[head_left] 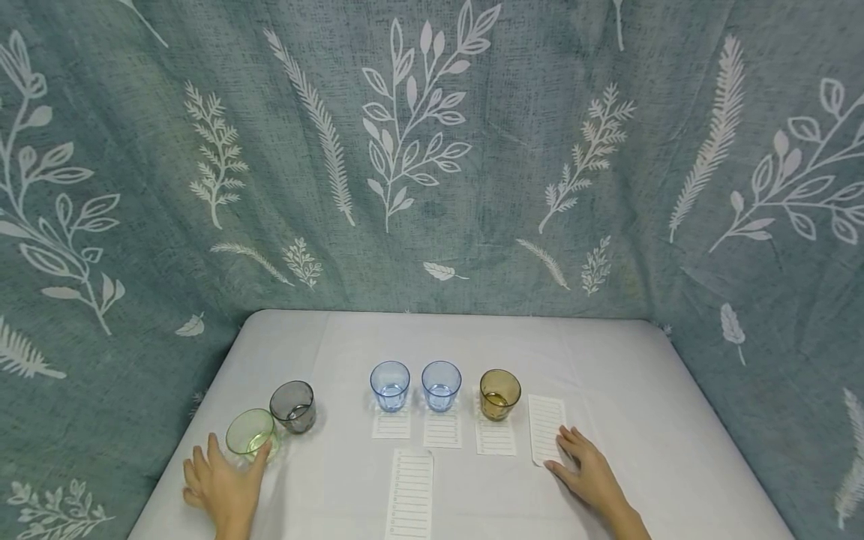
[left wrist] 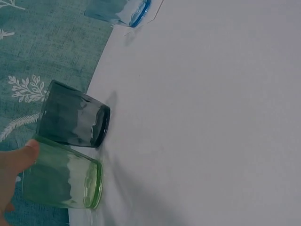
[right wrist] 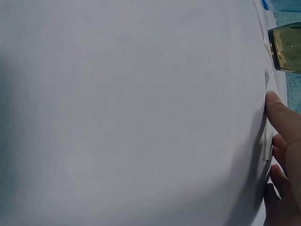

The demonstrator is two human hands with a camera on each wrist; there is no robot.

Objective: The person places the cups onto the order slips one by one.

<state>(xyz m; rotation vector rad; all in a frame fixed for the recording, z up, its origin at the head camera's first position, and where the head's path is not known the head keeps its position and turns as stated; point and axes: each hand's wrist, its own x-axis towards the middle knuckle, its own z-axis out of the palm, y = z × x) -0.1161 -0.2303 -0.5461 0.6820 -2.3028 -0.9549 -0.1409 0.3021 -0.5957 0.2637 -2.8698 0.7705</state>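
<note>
Green glass [head_left: 250, 430] and right card [head_left: 545, 429] are being touched, ungripped, by spread left hand [head_left: 226, 484] and right hand [head_left: 591, 472]; careless nudging risks grey glass [head_left: 294, 409] being knocked.

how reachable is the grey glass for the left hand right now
Probably not straight on: the green glass stands between the left hand and the grey glass, though the way around from the right looks free.

From my remote seat I note: left grip [head_left: 226, 484], a bare human hand, wrist [head_left: 232, 527] uncovered; right grip [head_left: 589, 470], likewise bare, slim-fingered, forearm [head_left: 629, 523] uncovered.
</note>
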